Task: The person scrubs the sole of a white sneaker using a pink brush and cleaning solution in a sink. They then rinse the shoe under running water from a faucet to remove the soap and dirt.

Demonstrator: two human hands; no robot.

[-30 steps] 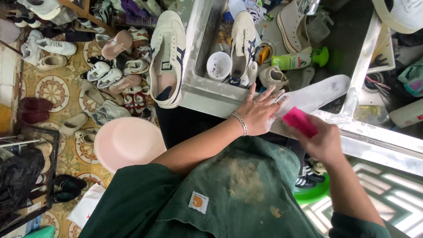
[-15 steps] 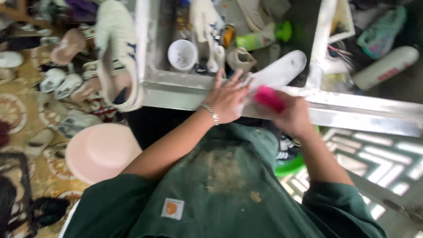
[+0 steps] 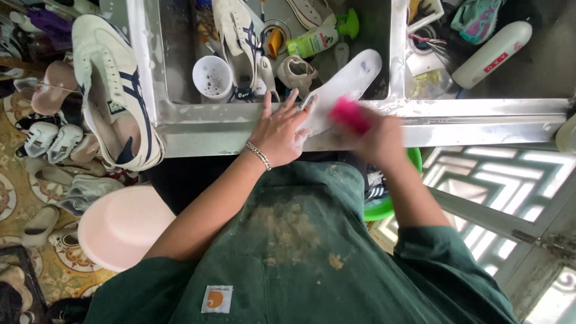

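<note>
One head-worn camera looked steeply down from close above, facing forward over the person's lap to the sink [image 3: 240,129].

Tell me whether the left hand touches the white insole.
Touching. The head view shows the left hand pressed flat on the insole, fingertips overlapping its near end.

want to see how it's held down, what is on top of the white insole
The left hand presses flat on its near end. The right hand holds a pink brush on it. The part of the insole under them is hidden.
</note>
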